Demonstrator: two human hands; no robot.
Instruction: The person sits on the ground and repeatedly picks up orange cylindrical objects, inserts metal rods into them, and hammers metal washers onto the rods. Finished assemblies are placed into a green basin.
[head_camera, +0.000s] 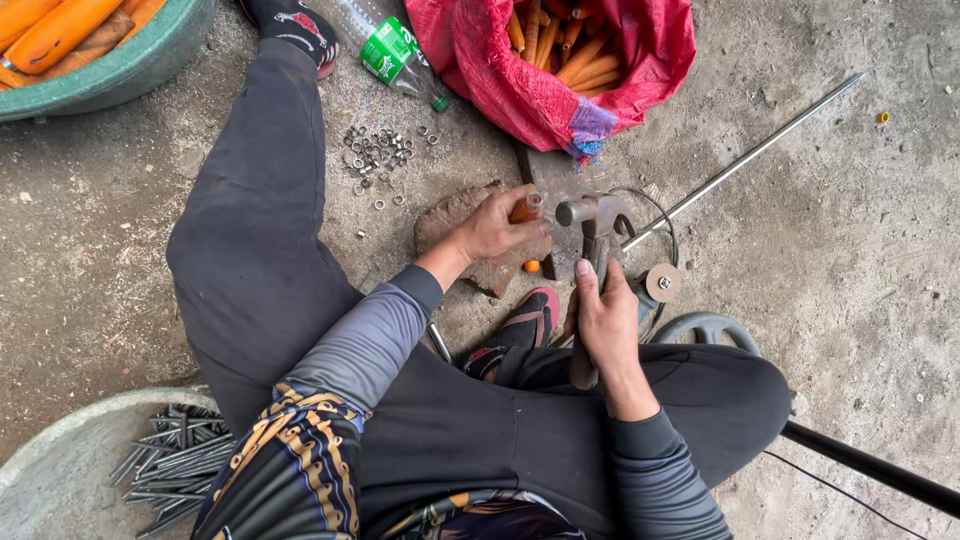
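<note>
Concrete floor (860, 250): left hand (495, 228) pinches an orange handle (525, 208) upright on a stone (450, 215). Right hand (603, 315) grips the hammer (592, 215) tight, poised above.

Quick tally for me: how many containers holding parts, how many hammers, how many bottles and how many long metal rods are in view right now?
Containers holding parts: 3, namely green basin, red sack, grey basin
Hammers: 1, the hammer held by the right hand
Bottles: 1, a plastic bottle
Long metal rods: 1, a metal rod
Total: 6
</note>
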